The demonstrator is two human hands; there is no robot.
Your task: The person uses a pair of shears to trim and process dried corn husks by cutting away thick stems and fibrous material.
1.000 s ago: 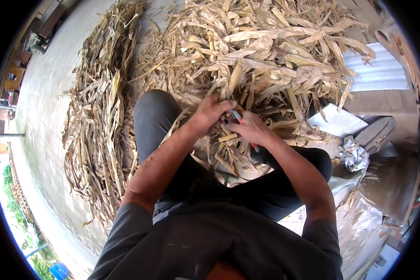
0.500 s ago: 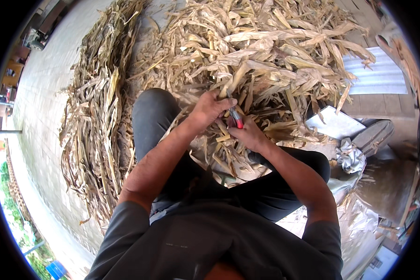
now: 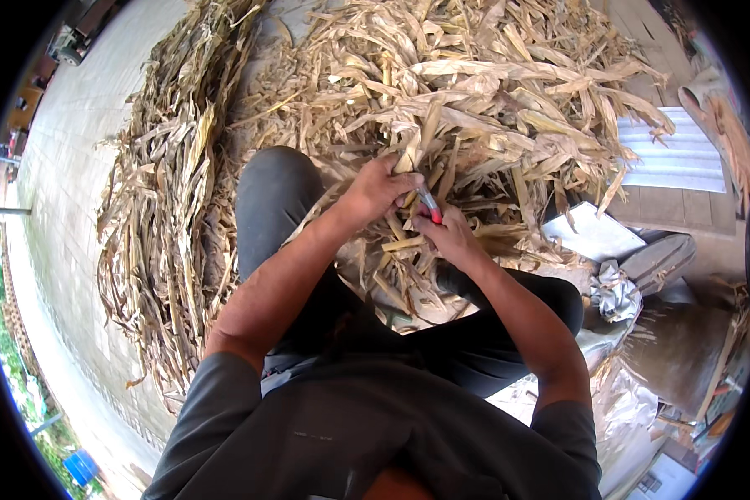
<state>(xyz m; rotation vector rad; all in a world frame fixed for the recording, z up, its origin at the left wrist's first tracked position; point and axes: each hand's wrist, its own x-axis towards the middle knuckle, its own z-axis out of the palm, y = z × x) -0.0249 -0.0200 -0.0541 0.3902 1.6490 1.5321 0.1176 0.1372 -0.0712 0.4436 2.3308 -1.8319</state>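
My left hand is closed around a dry corn stalk whose pale, husk-covered end sticks up past my fingers. My right hand grips a small hand tool with a red handle and grey metal front part. The tool's front reaches my left thumb and lies against or very close to the stalk; my fingers hide its exact shape. Short cut-looking stalk pieces lie below the hands, between my legs.
A large heap of dry corn husks and stalks spreads ahead. To the left, a long row of stalks lies on the paved floor. A corrugated sheet, a white panel and crumpled silvery wrapping are at right.
The tool and my right hand have shifted slightly to the right. My left hand keeps its hold on the stalk, and the whole view has tilted a little.
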